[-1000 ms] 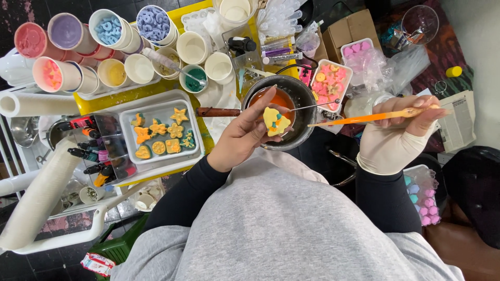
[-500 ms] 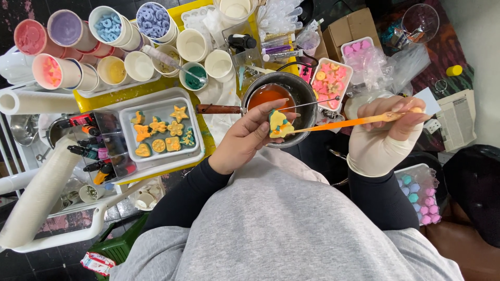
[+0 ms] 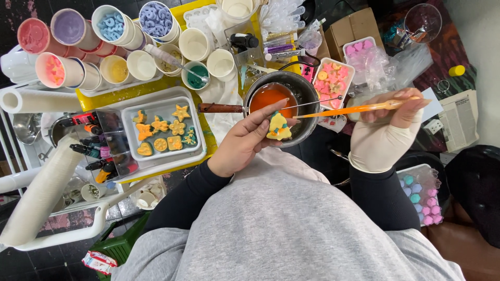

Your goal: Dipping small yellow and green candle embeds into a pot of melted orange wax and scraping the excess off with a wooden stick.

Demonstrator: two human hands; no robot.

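My left hand, bare, holds a small yellow moulded figure with blue and orange spots between thumb and fingers, just in front of a dark metal pot. Inside the pot sits a smaller cup of orange liquid with a wooden handle pointing left. My right hand, in a cream glove, grips the back end of a long orange brush whose tip reaches toward the figure.
A white tray of orange and yellow moulded shapes lies left on a yellow surface. Several paper cups of coloured pieces stand behind it. A pink-filled tray, dye bottles, paper rolls and a bag of pastel pieces surround me.
My left hand has lowered the yellow figure slightly toward me and turned it. The brush tip has drawn closer to the figure, and my right hand has shifted a little.
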